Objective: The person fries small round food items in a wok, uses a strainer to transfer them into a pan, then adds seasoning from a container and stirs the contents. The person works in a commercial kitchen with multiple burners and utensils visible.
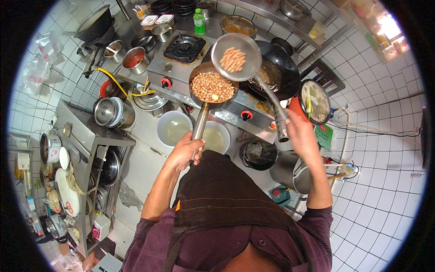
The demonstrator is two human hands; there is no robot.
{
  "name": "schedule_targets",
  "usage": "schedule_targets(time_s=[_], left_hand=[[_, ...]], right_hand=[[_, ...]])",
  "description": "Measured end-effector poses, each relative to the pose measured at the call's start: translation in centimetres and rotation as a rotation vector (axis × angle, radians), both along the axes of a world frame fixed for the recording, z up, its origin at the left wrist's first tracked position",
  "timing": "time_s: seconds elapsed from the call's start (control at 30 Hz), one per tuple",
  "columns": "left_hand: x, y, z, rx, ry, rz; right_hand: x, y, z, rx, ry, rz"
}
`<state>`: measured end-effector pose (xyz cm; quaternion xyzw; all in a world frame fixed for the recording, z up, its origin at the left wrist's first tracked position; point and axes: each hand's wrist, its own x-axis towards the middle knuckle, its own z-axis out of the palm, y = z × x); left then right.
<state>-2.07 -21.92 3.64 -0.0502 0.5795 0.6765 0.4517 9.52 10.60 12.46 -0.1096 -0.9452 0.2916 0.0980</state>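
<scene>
My left hand [187,149] grips the long metal handle of a saucepan [201,119], raised at the stove's front edge. The saucepan is well filled with peanuts [210,85], with a small yellowish piece among them. Around the handle of a round fine-mesh strainer [250,51] closes my right hand [299,131], slightly blurred. A smaller heap of peanuts [233,60] lies in the strainer, which overlaps the saucepan's far right rim in view. Behind the strainer's handle sits a black wok [287,63], its own handle pointing towards me.
An unused gas burner [184,47] and a green bottle [199,22] are beyond the saucepan. To the left stands a pot of red sauce [139,66]; to the right, a red pot [299,102] of liquid. Two white buckets [159,136] [227,136] stand below. A steel worktable [98,132] is at left.
</scene>
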Motion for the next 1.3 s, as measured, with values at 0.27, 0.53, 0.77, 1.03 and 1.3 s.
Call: schedule_targets(time_s=[0.27,0.53,0.77,1.03,1.3], left_hand=[[-0.1,0.1,0.4,0.004,-0.006,-0.017],[0.0,-0.2,0.9,-0.002,0.000,-0.022],[0.1,-0.3,0.6,-0.009,-0.052,-0.030],[0.2,-0.4,0.0,0.007,-0.060,-0.014],[0.5,-0.7,0.1,0.019,-0.057,0.008]], right_hand=[[-0.4,-1.7,0.0,0.484,0.000,0.058],[-1.7,7.3,-3.5,0.614,0.027,-0.224],[-3.6,10.1,-7.0,0.920,-0.097,-0.116],[0.2,10.3,-5.3,0.811,-0.110,-0.146],[-0.1,11.9,-7.7,0.561,-0.083,-0.403]])
